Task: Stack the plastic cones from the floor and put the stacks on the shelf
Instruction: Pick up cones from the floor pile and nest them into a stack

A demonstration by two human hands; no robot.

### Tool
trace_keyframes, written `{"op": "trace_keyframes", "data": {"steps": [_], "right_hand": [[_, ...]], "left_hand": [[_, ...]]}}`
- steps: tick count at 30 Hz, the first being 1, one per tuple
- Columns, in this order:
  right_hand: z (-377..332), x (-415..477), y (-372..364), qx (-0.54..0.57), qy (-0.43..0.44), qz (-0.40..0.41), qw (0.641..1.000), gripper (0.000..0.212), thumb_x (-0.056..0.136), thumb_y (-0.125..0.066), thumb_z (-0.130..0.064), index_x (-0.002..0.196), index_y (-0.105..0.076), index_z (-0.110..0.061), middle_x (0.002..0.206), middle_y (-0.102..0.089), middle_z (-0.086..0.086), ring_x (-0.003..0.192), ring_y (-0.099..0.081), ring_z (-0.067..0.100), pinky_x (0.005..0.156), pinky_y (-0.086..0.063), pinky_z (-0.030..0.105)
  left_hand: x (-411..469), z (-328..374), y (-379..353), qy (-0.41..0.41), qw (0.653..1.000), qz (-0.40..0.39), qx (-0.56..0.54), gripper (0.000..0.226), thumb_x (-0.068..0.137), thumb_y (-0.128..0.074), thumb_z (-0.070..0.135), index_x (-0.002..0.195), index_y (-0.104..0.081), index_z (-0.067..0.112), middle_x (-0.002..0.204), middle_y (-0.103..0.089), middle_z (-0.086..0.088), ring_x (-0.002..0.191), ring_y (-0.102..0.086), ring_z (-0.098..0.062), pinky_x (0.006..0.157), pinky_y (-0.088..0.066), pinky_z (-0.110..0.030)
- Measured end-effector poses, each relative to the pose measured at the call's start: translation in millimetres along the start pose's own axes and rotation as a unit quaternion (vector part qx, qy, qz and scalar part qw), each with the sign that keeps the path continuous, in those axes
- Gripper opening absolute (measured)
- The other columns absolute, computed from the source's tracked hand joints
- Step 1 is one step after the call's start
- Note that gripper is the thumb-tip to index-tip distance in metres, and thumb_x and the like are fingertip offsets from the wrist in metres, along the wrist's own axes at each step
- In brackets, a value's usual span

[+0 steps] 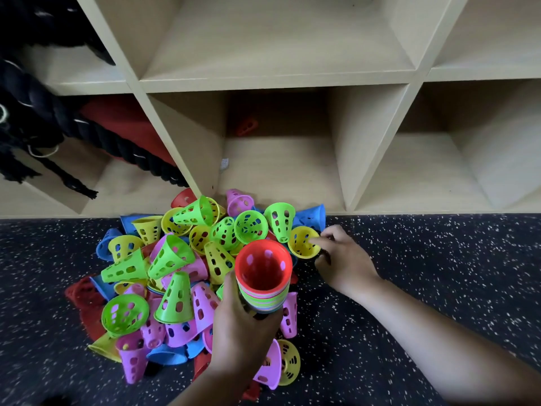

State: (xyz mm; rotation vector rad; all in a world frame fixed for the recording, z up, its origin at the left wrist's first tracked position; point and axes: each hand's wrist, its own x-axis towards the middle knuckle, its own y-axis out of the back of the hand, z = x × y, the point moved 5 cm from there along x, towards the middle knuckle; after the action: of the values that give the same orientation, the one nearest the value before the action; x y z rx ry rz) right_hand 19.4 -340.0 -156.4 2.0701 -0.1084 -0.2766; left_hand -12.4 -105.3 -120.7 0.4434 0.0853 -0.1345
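Left hand (240,332) grips cone stack (265,293)

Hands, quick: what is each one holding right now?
Left hand: grips the stack of cones, red one on top.
Right hand: pinches the rim of a yellow cone.

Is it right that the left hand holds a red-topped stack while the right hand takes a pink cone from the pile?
No: the head view shows the right hand pinching a yellow cone, not pink; the left hand does hold the red-topped stack.
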Motion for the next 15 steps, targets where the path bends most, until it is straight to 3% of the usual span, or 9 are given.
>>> {"op": "trace_keyframes", "data": {"steps": [2, 5, 7, 11, 13, 15], "right_hand": [[6.8, -3.6, -5.7, -0.015, -0.006, -0.011, 1.0, 0.026, 0.089, -0.059, -0.033, 0.113, -0.068, -0.031, 0.123, -0.049, -0.01, 0.111, -0.055, 0.012, 0.084, -0.048, 0.026], [15.2, -9.1, -3.4, 0.029, -0.028, 0.028, 0.999, 0.018, 0.083, -0.071, -0.042, 0.095, -0.071, -0.028, 0.108, -0.054, -0.013, 0.093, -0.06, 0.011, 0.076, -0.049, 0.027], [20.4, -13.9, 6.7, 0.088, -0.041, 0.087, 0.991, 0.015, 0.078, -0.079, -0.036, 0.087, -0.072, -0.026, 0.098, -0.058, -0.011, 0.083, -0.061, 0.011, 0.074, -0.049, 0.027], [18.5, -37.2, 38.0, 0.221, -0.074, 0.178, 0.956, 0.012, 0.076, -0.083, -0.03, 0.083, -0.074, -0.027, 0.09, -0.067, -0.013, 0.082, -0.062, 0.002, 0.073, -0.042, 0.01], [10.8, -51.9, 58.3, 0.284, -0.104, 0.184, 0.935, 0.009, 0.078, -0.081, -0.031, 0.083, -0.074, -0.032, 0.078, -0.066, -0.02, 0.07, -0.059, 0.003, 0.065, -0.044, 0.017], [-4.6, -66.7, 82.1, 0.345, -0.1, 0.184, 0.915, 0.008, 0.078, -0.081, -0.03, 0.083, -0.074, -0.033, 0.061, -0.057, -0.016, 0.056, -0.049, 0.008, 0.056, -0.04, 0.022]], "left_hand": [[2.1, 0.9, 1.2, -0.003, 1.0, 0.003, 0.004, 0.064, 0.067, -0.091, 0.021, 0.108, -0.049, 0.046, 0.099, -0.068, 0.028, 0.088, -0.067, 0.007, 0.069, -0.05, -0.008], [4.1, 1.4, 0.6, -0.003, 1.0, 0.007, 0.007, 0.062, 0.068, -0.091, 0.022, 0.108, -0.05, 0.042, 0.099, -0.068, 0.028, 0.088, -0.066, 0.008, 0.068, -0.049, -0.007], [4.5, 1.3, -0.9, 0.003, 1.0, 0.005, 0.007, 0.062, 0.067, -0.09, 0.02, 0.11, -0.051, 0.039, 0.096, -0.07, 0.022, 0.088, -0.066, 0.007, 0.067, -0.048, -0.006], [3.6, 5.2, -3.9, 0.007, 1.0, 0.004, -0.001, 0.064, 0.067, -0.09, 0.02, 0.112, -0.05, 0.042, 0.097, -0.07, 0.02, 0.089, -0.065, 0.01, 0.066, -0.045, -0.004], [3.4, 6.0, -5.6, 0.005, 1.0, 0.006, 0.001, 0.065, 0.067, -0.091, 0.021, 0.111, -0.049, 0.045, 0.096, -0.069, 0.025, 0.09, -0.064, 0.013, 0.067, -0.045, -0.003], [3.7, 4.5, -8.0, 0.001, 1.0, 0.008, 0.005, 0.066, 0.066, -0.09, 0.023, 0.114, -0.05, 0.041, 0.097, -0.069, 0.024, 0.091, -0.065, 0.011, 0.07, -0.047, -0.006]]}}
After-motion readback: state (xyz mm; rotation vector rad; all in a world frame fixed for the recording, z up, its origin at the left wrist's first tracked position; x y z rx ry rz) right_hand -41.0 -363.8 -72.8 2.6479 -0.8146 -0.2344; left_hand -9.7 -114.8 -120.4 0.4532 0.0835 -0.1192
